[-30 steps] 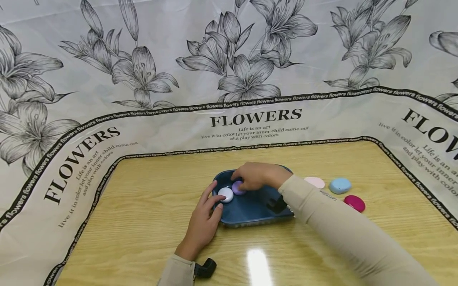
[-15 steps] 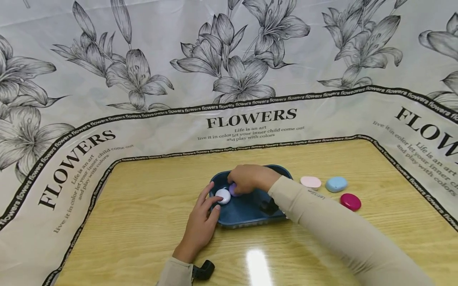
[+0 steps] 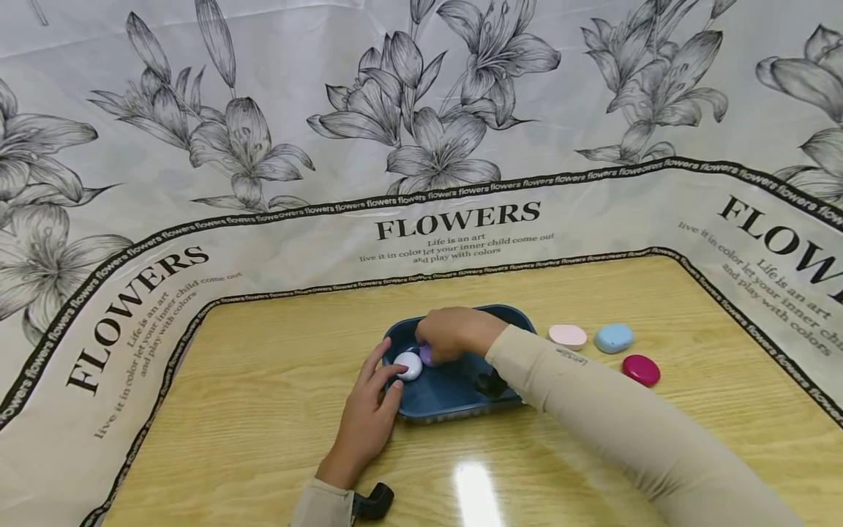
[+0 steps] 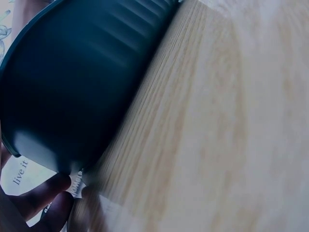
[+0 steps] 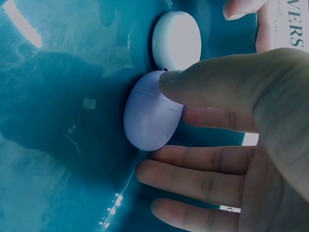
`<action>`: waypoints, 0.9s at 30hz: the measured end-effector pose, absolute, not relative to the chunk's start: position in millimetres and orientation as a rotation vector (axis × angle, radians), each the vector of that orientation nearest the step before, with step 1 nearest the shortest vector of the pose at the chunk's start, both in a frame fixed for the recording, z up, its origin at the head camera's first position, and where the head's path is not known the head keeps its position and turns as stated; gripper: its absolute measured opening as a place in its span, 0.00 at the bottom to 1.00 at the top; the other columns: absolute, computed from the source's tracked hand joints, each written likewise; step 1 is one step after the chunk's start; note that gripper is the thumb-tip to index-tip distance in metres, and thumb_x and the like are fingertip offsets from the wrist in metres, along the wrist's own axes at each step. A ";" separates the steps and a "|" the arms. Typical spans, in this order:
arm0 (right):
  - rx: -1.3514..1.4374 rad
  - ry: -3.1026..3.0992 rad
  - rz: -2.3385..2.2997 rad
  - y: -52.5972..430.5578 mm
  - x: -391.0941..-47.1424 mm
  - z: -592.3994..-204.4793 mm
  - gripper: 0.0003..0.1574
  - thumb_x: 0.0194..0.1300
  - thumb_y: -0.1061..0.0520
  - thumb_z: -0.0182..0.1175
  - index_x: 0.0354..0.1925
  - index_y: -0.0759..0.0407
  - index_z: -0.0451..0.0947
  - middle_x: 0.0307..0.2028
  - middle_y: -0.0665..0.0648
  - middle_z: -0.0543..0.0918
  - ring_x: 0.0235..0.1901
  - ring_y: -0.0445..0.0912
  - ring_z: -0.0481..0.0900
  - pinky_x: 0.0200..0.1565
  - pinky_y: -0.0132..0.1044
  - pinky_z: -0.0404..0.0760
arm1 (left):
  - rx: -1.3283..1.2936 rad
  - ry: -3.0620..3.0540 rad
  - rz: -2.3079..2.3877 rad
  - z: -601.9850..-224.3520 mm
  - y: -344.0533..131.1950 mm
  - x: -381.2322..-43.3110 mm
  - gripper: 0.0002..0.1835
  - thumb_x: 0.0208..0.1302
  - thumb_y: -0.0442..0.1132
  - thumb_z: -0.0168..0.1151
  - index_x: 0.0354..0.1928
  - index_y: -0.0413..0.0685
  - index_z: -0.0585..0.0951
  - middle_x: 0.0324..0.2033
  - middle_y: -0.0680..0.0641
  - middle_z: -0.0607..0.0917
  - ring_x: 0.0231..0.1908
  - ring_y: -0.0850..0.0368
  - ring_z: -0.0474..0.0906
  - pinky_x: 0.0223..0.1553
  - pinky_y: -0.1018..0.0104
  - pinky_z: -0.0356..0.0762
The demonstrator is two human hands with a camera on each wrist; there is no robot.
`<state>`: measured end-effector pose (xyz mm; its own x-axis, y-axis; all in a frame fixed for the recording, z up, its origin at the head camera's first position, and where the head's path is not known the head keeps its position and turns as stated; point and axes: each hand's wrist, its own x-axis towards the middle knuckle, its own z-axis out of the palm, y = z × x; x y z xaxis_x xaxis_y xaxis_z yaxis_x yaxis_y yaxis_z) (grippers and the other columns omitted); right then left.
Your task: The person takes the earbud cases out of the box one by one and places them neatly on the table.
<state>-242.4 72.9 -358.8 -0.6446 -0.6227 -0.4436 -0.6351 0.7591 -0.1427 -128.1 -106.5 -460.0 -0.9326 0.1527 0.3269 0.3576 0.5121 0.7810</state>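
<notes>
A dark blue tray (image 3: 454, 399) stands on the table in the head view. Inside, near its left end, a white earbud case (image 3: 409, 366) lies beside a purple one. My right hand (image 3: 454, 333) reaches into the tray and pinches the purple earbud case (image 5: 148, 113), thumb on top, fingers at its far side. In the right wrist view a seam crosses that case, and it touches the white one. My left hand (image 3: 365, 417) holds the tray's left end, one finger over the rim beside the white case. The left wrist view shows the tray's outer wall (image 4: 72, 82).
Right of the tray lie a pale pink case (image 3: 568, 336), a light blue case (image 3: 614, 337) and a magenta case (image 3: 641, 370) on the wooden table (image 3: 263, 395). A floral-printed cloth (image 3: 276, 249) rises behind and at both sides.
The head view has shifted slightly, so the scene sits a little further left. My right hand stays at the purple case, and my left hand keeps its place at the tray.
</notes>
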 end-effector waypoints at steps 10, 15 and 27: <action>-0.924 2.503 0.087 70.1 -240.5 -360.6 0.05 0.68 0.53 0.64 0.35 0.51 0.80 0.28 0.49 0.78 0.26 0.44 0.73 0.33 0.39 0.72 | -0.432 -2.547 -1.394 -460.6 -105.6 -128.2 0.13 0.75 0.39 0.55 0.56 0.52 0.83 0.75 0.59 0.60 0.70 0.55 0.64 0.58 0.45 0.70; -0.930 2.514 0.081 70.5 -240.5 -363.1 0.05 0.69 0.52 0.64 0.40 0.52 0.80 0.30 0.49 0.78 0.28 0.45 0.74 0.35 0.40 0.73 | -0.427 -2.542 -1.397 -460.7 -105.9 -128.1 0.13 0.75 0.40 0.55 0.55 0.53 0.83 0.75 0.59 0.60 0.70 0.56 0.64 0.58 0.45 0.71; -0.932 2.519 0.123 69.4 -240.2 -365.4 0.15 0.70 0.52 0.62 0.52 0.55 0.76 0.35 0.51 0.78 0.33 0.46 0.77 0.39 0.42 0.76 | -0.427 -2.533 -1.366 -462.1 -106.6 -128.6 0.13 0.75 0.40 0.55 0.55 0.54 0.83 0.75 0.59 0.60 0.68 0.55 0.66 0.57 0.46 0.72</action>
<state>-240.2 69.4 -365.4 -0.6710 -0.5967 -0.4400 -0.6367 0.7679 -0.0705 -128.6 -106.6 -462.1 -0.9306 0.1443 0.3363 0.3603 0.5223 0.7729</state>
